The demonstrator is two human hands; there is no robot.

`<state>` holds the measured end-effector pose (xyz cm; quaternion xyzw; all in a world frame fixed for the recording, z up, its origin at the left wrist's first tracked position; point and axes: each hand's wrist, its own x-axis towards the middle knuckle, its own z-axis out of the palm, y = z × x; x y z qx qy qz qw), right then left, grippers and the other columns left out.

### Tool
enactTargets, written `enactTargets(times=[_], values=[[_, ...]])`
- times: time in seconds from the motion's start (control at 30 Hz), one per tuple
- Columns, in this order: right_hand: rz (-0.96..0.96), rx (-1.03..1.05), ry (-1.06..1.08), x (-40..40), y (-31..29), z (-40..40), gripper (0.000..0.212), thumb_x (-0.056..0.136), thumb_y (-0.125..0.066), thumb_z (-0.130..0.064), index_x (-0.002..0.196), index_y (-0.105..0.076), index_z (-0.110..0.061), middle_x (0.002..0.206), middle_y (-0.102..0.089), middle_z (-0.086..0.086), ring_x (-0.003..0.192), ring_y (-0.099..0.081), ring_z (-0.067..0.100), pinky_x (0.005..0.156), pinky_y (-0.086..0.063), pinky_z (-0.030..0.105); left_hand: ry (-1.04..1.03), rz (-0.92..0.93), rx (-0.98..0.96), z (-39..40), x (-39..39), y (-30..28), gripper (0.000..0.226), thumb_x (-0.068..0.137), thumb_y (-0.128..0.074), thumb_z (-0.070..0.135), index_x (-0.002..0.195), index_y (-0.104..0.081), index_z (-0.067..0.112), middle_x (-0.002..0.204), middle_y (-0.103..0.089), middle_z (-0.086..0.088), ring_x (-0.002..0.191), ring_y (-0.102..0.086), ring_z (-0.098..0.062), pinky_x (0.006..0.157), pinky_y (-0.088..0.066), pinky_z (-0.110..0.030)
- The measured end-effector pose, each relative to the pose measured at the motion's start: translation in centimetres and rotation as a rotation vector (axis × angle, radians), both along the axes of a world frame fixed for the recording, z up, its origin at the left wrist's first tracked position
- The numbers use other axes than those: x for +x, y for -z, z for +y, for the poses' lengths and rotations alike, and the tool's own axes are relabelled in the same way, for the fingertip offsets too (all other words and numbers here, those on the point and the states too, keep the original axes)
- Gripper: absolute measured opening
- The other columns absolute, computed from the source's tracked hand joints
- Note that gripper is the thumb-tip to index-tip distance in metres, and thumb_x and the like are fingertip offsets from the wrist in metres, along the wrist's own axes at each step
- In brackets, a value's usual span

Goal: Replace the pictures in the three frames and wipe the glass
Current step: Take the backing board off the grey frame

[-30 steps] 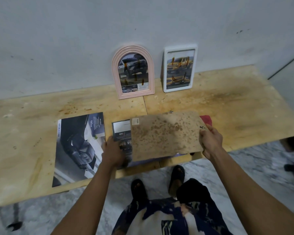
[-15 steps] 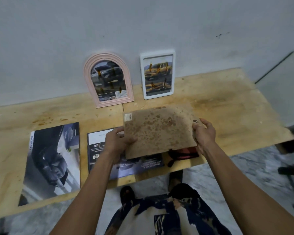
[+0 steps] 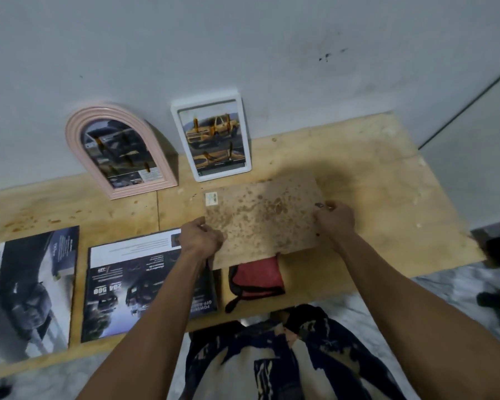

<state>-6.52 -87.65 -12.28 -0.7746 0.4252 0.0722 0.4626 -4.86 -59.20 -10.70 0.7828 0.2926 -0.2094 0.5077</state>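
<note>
A car picture lies flat at the near left of the wooden counter. Just to its right lies a second car picture, printed with dark vehicles and white text; the person's left forearm crosses its right part. Against the far wall, a pink arched frame stands leaning, and to its right a white rectangular frame stands likewise; both hold car pictures. The left hand grips the left edge of a brown spotted backing board, its fingers curled round that edge. The board is held roughly level above the counter, near the centre, with a small white label at its far left corner. A red cloth lies on the counter at the near edge, partly under the board. The right hand holds the board's right edge, its fingers curled onto it beside a small metal tab.
</note>
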Motion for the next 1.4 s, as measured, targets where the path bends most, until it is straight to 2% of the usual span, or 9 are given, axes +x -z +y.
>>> enactTargets(times=[0.17, 0.27, 0.37, 0.47, 0.7, 0.87, 1.13, 1.3, 1.4], values=[[0.041, -0.033, -0.067, 1.5, 1.2, -1.4, 0.046, 0.082, -0.059, -0.024, 0.126, -0.063, -0.012, 0.126, -0.059, 0.012, 0.110, -0.060, 0.030, 0.085, -0.047, 0.027, -0.023, 0.027, 0.071, -1.5, 1.1, 0.5, 0.076, 0.075, -0.086, 0.012, 0.140, -0.049, -0.002, 0.120, -0.065, -0.008, 0.111, -0.061, -0.023, 0.103, -0.050, -0.035], [0.057, -0.064, -0.112, 2.3, 1.8, -2.0, 0.041, 0.088, -0.054, -0.025, 0.126, -0.062, -0.012, 0.127, -0.058, 0.012, 0.111, -0.058, 0.030, 0.082, -0.045, 0.028, -0.049, 0.029, 0.052, -1.9, 1.9, 1.2, 0.060, 0.079, -0.082, 0.005, 0.132, -0.055, -0.001, 0.103, -0.062, -0.003, 0.099, -0.056, -0.016, 0.094, -0.045, -0.021], [0.125, -0.135, -0.174, 2.5, 2.4, -2.4, 0.040, 0.088, -0.053, -0.026, 0.125, -0.062, -0.013, 0.123, -0.061, 0.014, 0.112, -0.057, 0.033, 0.093, -0.050, 0.038, -0.060, 0.074, 0.044, -2.5, 1.9, 1.9, 0.031, 0.082, -0.077, 0.002, 0.101, -0.057, 0.015, 0.087, -0.057, 0.002, 0.085, -0.052, -0.013, 0.088, -0.041, -0.019], [0.200, -0.190, -0.242, 2.5, 2.5, -2.4, 0.042, 0.089, -0.051, -0.029, 0.128, -0.060, -0.016, 0.125, -0.060, 0.014, 0.116, -0.055, 0.035, 0.098, -0.045, 0.039, -0.071, 0.138, -0.020, -2.8, 1.9, 2.2, 0.027, 0.077, -0.072, -0.013, 0.073, -0.056, 0.009, 0.074, -0.055, -0.002, 0.070, -0.049, -0.013, 0.077, -0.052, -0.025], [0.265, -0.275, -0.305, 2.7, 2.5, -1.5, 0.042, 0.091, -0.052, -0.033, 0.127, -0.055, -0.013, 0.132, -0.049, 0.018, 0.123, -0.044, 0.038, 0.102, -0.038, 0.041, -0.018, 0.069, 0.098, -3.6, 1.4, 1.6, 0.020, 0.081, -0.066, -0.014, 0.082, -0.060, 0.005, 0.075, -0.054, 0.000, 0.070, -0.050, -0.012, 0.045, -0.042, -0.008], [0.150, -0.375, -0.339, 1.9, 1.1, 1.6, 0.049, 0.087, -0.057, -0.026, 0.134, -0.047, -0.016, 0.139, -0.037, 0.013, 0.130, -0.030, 0.035, 0.104, -0.034, 0.049, 0.054, -0.055, 0.218, -2.6, -0.1, 0.7, 0.048, 0.086, -0.075, 0.014, 0.131, -0.059, 0.008, 0.102, -0.062, 0.002, 0.102, -0.057, -0.013, 0.078, -0.046, -0.010], [0.018, -0.298, -0.591, 0.3, 0.8, 12.2, 0.045, 0.097, -0.041, -0.028, 0.140, -0.042, -0.015, 0.145, -0.040, 0.012, 0.131, -0.041, 0.032, 0.107, -0.036, 0.047, 0.011, -0.084, 0.323, 5.5, -4.5, -0.3, 0.043, 0.088, -0.075, 0.017, 0.125, -0.062, 0.002, 0.109, -0.071, -0.012, 0.101, -0.066, -0.022, 0.090, -0.051, -0.029], [-0.045, -0.191, -0.641, -2.1, 0.6, 19.6, 0.015, 0.096, -0.045, -0.024, 0.098, -0.052, -0.011, 0.091, -0.052, 0.005, 0.087, -0.052, 0.024, 0.073, -0.041, 0.032, 0.035, -0.046, 0.442, 13.7, -7.4, -0.7, 0.042, 0.087, -0.075, 0.021, 0.125, -0.065, 0.006, 0.117, -0.071, -0.012, 0.110, -0.065, -0.030, 0.096, -0.050, -0.038], [-0.110, -0.193, -0.638, -3.8, -0.2, 23.5, 0.011, 0.094, -0.051, -0.024, 0.084, -0.050, -0.019, 0.082, -0.051, 0.002, 0.076, -0.049, 0.019, 0.067, -0.038, 0.030, 0.082, -0.074, 0.527, 18.9, -8.7, -0.3, 0.033, 0.084, -0.076, 0.022, 0.113, -0.070, 0.007, 0.109, -0.073, -0.012, 0.100, -0.068, -0.031, 0.087, -0.054, -0.037]])
